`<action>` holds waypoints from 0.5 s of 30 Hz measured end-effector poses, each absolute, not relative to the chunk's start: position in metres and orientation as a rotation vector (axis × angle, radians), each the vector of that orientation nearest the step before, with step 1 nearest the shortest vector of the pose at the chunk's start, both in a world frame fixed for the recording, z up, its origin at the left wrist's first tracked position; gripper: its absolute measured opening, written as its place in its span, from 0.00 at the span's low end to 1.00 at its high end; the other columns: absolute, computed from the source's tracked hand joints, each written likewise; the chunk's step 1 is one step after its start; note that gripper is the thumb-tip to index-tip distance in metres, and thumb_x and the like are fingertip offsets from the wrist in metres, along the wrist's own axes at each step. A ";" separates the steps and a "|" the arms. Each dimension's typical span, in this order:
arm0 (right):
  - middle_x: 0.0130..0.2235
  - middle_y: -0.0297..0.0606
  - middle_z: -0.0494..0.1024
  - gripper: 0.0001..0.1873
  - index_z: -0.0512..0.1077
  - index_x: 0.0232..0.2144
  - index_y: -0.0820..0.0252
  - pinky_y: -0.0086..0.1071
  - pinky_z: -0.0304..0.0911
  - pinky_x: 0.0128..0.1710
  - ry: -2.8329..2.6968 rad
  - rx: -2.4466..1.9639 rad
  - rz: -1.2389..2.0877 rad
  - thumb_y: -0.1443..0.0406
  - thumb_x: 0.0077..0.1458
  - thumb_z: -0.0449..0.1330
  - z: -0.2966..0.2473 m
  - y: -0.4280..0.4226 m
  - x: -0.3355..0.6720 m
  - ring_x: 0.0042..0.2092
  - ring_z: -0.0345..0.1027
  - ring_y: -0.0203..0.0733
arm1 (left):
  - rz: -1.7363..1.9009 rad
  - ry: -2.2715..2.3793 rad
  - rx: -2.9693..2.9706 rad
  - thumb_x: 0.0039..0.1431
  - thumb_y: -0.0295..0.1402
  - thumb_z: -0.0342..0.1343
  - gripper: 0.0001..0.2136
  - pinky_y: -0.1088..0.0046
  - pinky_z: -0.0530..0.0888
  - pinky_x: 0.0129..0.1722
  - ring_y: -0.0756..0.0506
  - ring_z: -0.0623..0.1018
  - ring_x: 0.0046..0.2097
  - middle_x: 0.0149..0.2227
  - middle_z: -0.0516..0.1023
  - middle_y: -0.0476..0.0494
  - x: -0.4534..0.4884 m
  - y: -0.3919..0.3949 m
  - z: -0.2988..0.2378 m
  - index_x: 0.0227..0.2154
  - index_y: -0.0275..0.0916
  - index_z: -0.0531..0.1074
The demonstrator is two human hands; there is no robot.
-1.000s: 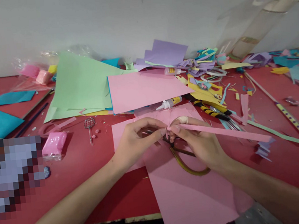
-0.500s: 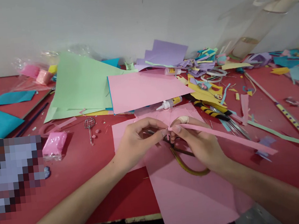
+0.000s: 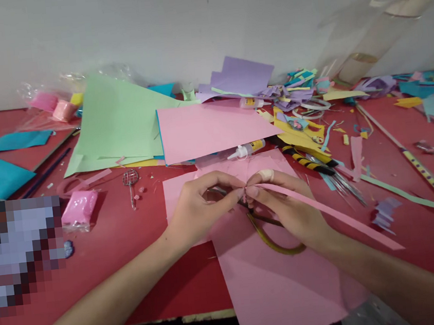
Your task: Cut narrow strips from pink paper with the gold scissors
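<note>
My left hand (image 3: 202,205) is closed in a pinch at the short end of a narrow pink paper strip (image 3: 357,222). Thumb to finger, my right hand (image 3: 293,203) pinches the strip right beside it, with a pale wrap on one finger. The long end trails off to the right over my right hand and wrist. Between the fingertips the strip's end is small and partly hidden. Under both hands lies a dark tool with a curved yellow handle (image 3: 276,244), its kind mostly covered. Beneath it are large pink paper sheets (image 3: 277,290).
Behind my hands lie a glue bottle (image 3: 252,148), a pink sheet (image 3: 214,132) and green paper (image 3: 119,121). To the right are a yellow-black cutter (image 3: 310,160) and paper scraps (image 3: 387,214). A pink clay packet (image 3: 80,208) and small wire whisk (image 3: 130,184) lie left.
The strip's long free end has dropped lower and bends down more on the right. Both hands keep nearly the same place, fingertips still together.
</note>
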State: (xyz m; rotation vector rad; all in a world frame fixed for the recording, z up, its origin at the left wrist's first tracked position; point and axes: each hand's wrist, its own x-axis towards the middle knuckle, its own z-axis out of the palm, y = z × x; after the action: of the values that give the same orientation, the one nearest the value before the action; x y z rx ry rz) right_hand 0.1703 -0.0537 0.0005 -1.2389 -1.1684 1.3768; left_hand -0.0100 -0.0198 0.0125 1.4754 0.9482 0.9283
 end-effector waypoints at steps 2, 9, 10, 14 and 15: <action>0.27 0.31 0.74 0.08 0.75 0.29 0.56 0.24 0.64 0.28 -1.155 -1.229 1.393 0.59 0.56 0.66 0.001 -0.053 0.171 0.29 0.68 0.32 | 0.929 0.932 1.492 0.56 0.26 0.62 0.02 0.81 0.77 0.32 0.53 0.78 0.32 0.33 0.81 0.50 -0.010 -0.020 0.013 0.32 0.38 0.79; 0.30 0.31 0.77 0.03 0.78 0.31 0.54 0.21 0.66 0.29 -1.130 -1.167 1.457 0.62 0.54 0.68 0.003 -0.050 0.174 0.30 0.69 0.30 | 0.942 0.888 1.412 0.56 0.28 0.64 0.02 0.82 0.76 0.30 0.53 0.77 0.30 0.32 0.80 0.49 -0.012 -0.017 0.013 0.32 0.37 0.79; 0.30 0.31 0.77 0.03 0.78 0.32 0.53 0.21 0.67 0.30 -1.120 -1.149 1.461 0.62 0.55 0.67 0.003 -0.051 0.174 0.30 0.70 0.30 | 0.944 0.881 1.397 0.56 0.28 0.64 0.02 0.82 0.76 0.30 0.53 0.77 0.30 0.32 0.80 0.49 -0.013 -0.017 0.013 0.32 0.37 0.79; 0.29 0.30 0.77 0.02 0.78 0.32 0.54 0.20 0.67 0.30 -1.107 -1.108 1.444 0.62 0.57 0.66 0.003 -0.053 0.173 0.30 0.71 0.30 | 0.933 0.873 1.371 0.56 0.28 0.65 0.02 0.82 0.77 0.30 0.54 0.77 0.29 0.31 0.80 0.49 -0.013 -0.017 0.014 0.32 0.36 0.79; 0.28 0.30 0.77 0.03 0.78 0.32 0.54 0.20 0.67 0.29 -1.116 -1.105 1.436 0.62 0.57 0.66 0.002 -0.053 0.173 0.30 0.71 0.30 | 0.929 0.870 1.367 0.55 0.28 0.65 0.02 0.82 0.77 0.30 0.54 0.77 0.29 0.31 0.80 0.49 -0.013 -0.017 0.014 0.32 0.36 0.79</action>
State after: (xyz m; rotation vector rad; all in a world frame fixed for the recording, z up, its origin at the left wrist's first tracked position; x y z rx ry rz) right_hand 0.1729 -0.0535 0.0024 -1.1054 -1.1159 1.4365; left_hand -0.0130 -0.0168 0.0137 1.3673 0.8702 0.9294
